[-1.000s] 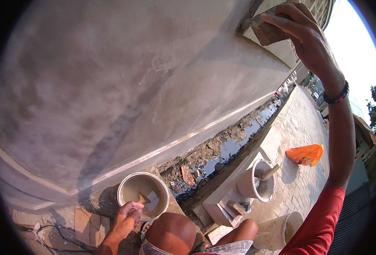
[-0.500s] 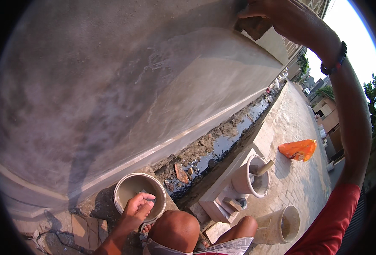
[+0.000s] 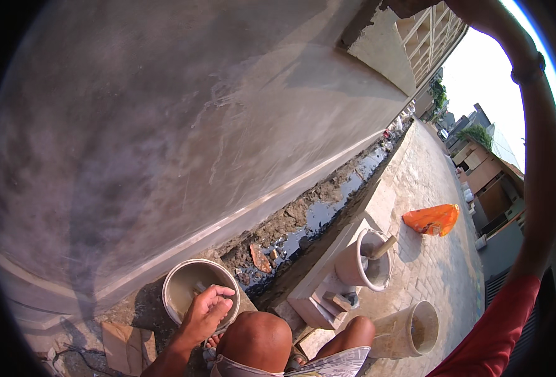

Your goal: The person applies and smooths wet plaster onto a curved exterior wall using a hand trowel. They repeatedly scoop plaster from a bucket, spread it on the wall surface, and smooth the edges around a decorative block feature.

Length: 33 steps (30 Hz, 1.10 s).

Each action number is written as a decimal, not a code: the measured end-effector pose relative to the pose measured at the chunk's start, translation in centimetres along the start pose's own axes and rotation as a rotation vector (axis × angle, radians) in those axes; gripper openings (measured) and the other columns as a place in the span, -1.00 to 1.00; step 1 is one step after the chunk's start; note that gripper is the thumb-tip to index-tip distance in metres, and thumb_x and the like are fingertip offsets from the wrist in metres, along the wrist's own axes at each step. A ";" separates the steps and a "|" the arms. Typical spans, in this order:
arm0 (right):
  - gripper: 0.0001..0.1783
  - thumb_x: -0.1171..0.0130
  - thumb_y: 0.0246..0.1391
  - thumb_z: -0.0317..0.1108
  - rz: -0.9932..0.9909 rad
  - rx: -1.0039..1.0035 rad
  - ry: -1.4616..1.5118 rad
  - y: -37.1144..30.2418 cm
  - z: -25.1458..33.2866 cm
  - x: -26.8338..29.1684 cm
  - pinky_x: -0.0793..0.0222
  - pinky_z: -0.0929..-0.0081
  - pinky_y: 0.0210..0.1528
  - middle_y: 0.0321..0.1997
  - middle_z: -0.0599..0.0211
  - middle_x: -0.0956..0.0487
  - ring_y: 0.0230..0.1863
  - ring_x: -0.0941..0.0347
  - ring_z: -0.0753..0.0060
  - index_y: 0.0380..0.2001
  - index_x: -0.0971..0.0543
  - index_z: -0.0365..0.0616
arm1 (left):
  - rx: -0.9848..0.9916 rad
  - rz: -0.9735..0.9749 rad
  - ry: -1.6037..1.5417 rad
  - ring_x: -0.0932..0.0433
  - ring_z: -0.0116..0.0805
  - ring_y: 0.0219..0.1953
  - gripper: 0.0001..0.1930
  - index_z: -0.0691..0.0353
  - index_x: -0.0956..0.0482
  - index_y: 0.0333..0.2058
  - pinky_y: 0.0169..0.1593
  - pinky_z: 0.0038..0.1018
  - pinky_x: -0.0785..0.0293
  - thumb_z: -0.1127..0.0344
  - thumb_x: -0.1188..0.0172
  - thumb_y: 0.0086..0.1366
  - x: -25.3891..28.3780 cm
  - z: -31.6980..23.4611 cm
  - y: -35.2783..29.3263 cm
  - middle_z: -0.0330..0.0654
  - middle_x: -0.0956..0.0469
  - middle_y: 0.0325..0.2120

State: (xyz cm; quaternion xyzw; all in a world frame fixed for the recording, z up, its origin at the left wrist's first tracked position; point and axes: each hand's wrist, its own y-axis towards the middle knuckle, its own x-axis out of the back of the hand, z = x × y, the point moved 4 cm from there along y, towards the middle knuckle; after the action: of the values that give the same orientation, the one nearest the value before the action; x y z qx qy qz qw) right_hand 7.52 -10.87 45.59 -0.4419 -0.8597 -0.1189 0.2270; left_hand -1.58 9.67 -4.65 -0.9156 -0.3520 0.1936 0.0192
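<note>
My left hand (image 3: 209, 309) is over the rim of a round bucket (image 3: 172, 276) of greyish liquid between the wall and my knees. Its fingers are curled and pressed together. A small pale piece shows beside the fingertips, too unclear to name. My right arm is raised high along the plastered wall (image 3: 165, 125). The right hand (image 3: 476, 11) is partly cut off by the top edge, its fingers out of sight. A dark brown, blocky thing (image 3: 410, 6) shows next to it, close to a jagged-edged plaster section (image 3: 385, 50) below a lattice.
A drain (image 3: 322, 213) with dark water and rubble runs along the wall's foot. On its right stand a bucket with a handled tool (image 3: 361, 257), another bucket (image 3: 410, 332) and an orange bag (image 3: 432, 220) on the paving. Boards (image 3: 124, 345) lie at lower left.
My right hand has moved up and right, away from the wall's edge, with the brown thing near it. My left hand stays over the bucket. The view has shifted slightly.
</note>
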 end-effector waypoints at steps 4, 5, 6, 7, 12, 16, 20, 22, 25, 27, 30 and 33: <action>-0.63 -0.06 -0.03 -0.63 0.004 0.119 -0.016 0.4 1.6 -0.6 -0.40 0.34 0.05 -0.16 0.17 -0.60 -0.08 -0.44 0.15 -0.15 -0.66 -0.13 | -0.028 -0.011 0.006 -0.32 -0.64 -0.48 -0.70 0.30 -0.45 -0.03 -0.40 -0.67 -0.28 0.24 -0.09 0.37 0.0 0.2 0.1 -0.35 -0.43 -0.50; -0.63 -0.07 -0.04 -0.63 -0.003 0.168 -0.030 1.4 2.2 -0.4 -0.40 0.34 0.05 -0.16 0.16 -0.60 -0.08 -0.44 0.15 -0.15 -0.66 -0.13 | -0.035 -0.024 -0.001 -0.32 -0.64 -0.48 -0.70 0.30 -0.45 -0.03 -0.40 -0.66 -0.28 0.24 -0.09 0.37 0.3 0.2 -0.1 -0.35 -0.43 -0.51; -0.62 -0.05 -0.03 -0.62 0.000 0.159 0.025 1.3 2.6 -0.3 -0.39 0.34 0.07 -0.14 0.20 -0.60 -0.05 -0.42 0.16 -0.15 -0.66 -0.10 | -0.033 -0.014 -0.001 -0.32 -0.64 -0.49 -0.70 0.30 -0.45 -0.03 -0.40 -0.66 -0.28 0.24 -0.09 0.37 0.0 0.3 0.1 -0.35 -0.42 -0.51; -0.61 -0.04 -0.02 -0.62 -0.001 0.151 0.081 1.3 3.3 -0.1 -0.38 0.35 0.08 -0.12 0.23 -0.59 -0.02 -0.40 0.17 -0.14 -0.66 -0.06 | -0.031 -0.008 -0.001 -0.32 -0.65 -0.49 -0.70 0.30 -0.45 -0.03 -0.41 -0.66 -0.28 0.24 -0.09 0.37 -0.1 0.4 0.2 -0.36 -0.42 -0.52; -0.62 -0.01 0.02 -0.60 0.130 -0.060 0.060 0.7 3.5 -1.8 -0.38 0.35 0.08 -0.06 0.35 -0.57 -0.01 -0.40 0.20 -0.15 -0.67 -0.02 | -0.025 0.024 -0.010 -0.32 -0.65 -0.50 -0.69 0.29 -0.45 -0.03 -0.39 -0.66 -0.28 0.22 -0.10 0.37 -0.5 0.7 0.5 -0.37 -0.42 -0.53; -0.63 -0.03 0.05 -0.57 0.102 -0.016 -0.027 1.7 3.9 -1.9 -0.40 0.34 0.08 -0.08 0.38 -0.57 0.01 -0.40 0.22 -0.14 -0.67 0.02 | -0.035 -0.010 0.022 -0.33 -0.65 -0.48 -0.68 0.30 -0.45 -0.03 -0.38 -0.66 -0.29 0.19 -0.10 0.37 -0.1 0.9 0.5 -0.38 -0.43 -0.53; -0.66 -0.08 0.04 -0.52 -0.085 0.061 0.227 0.9 -0.6 -2.3 -0.41 0.34 0.04 -0.08 0.36 -0.56 0.00 -0.42 0.22 -0.15 -0.68 0.03 | -0.047 -0.004 0.022 -0.34 -0.65 -0.46 -0.67 0.31 -0.45 -0.02 -0.37 -0.66 -0.30 0.19 -0.09 0.37 -0.4 0.3 0.6 -0.37 -0.44 -0.52; -0.68 -0.09 0.04 -0.52 0.006 -0.037 0.127 0.3 -2.4 -2.3 -0.41 0.37 0.00 -0.07 0.32 -0.56 -0.01 -0.44 0.21 -0.15 -0.67 -0.01 | -0.044 0.042 0.021 -0.35 -0.65 -0.46 -0.67 0.31 -0.46 -0.02 -0.37 -0.66 -0.31 0.20 -0.10 0.37 -1.0 0.5 1.1 -0.37 -0.45 -0.52; -0.67 -0.11 0.05 -0.51 -0.025 -0.110 0.092 -0.1 -4.4 -1.4 -0.42 0.38 -0.01 -0.07 0.32 -0.57 -0.01 -0.44 0.23 -0.12 -0.65 0.00 | -0.033 0.029 0.015 -0.35 -0.66 -0.46 -0.67 0.31 -0.46 -0.02 -0.36 -0.65 -0.32 0.20 -0.11 0.36 -1.3 0.5 1.4 -0.38 -0.45 -0.52; -0.67 -0.12 0.06 -0.50 -0.062 -0.152 0.094 -0.1 -5.6 -0.8 -0.43 0.38 -0.02 -0.07 0.32 -0.57 -0.01 -0.45 0.25 -0.10 -0.64 0.01 | -0.049 0.023 0.023 -0.36 -0.66 -0.47 -0.66 0.31 -0.46 -0.03 -0.36 -0.65 -0.32 0.20 -0.11 0.36 -1.2 0.3 1.4 -0.38 -0.45 -0.51; -0.66 -0.14 0.07 -0.48 -0.122 -0.205 0.104 -0.1 -7.1 0.3 -0.44 0.39 -0.02 -0.07 0.32 -0.57 -0.01 -0.46 0.27 -0.06 -0.62 0.02 | -0.057 0.023 -0.005 -0.34 -0.69 -0.47 -0.68 0.34 -0.44 -0.01 -0.38 -0.67 -0.27 0.26 -0.11 0.37 -1.3 -0.1 1.1 -0.38 -0.47 -0.50; -0.64 -0.15 0.08 -0.47 -0.184 -0.281 0.136 -0.8 -8.4 1.0 -0.45 0.40 -0.03 -0.07 0.32 -0.57 -0.01 -0.47 0.29 -0.03 -0.61 0.03 | -0.052 0.029 -0.038 -0.34 -0.70 -0.46 -0.69 0.36 -0.44 0.00 -0.37 -0.68 -0.26 0.28 -0.12 0.38 -1.4 -0.5 1.0 -0.37 -0.48 -0.49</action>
State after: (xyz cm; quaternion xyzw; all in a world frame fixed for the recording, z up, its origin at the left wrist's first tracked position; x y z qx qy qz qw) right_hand 8.73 -14.04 53.37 -0.3797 -0.8542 -0.2875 0.2088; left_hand -1.71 8.09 -3.92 -0.9170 -0.3437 0.2020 -0.0140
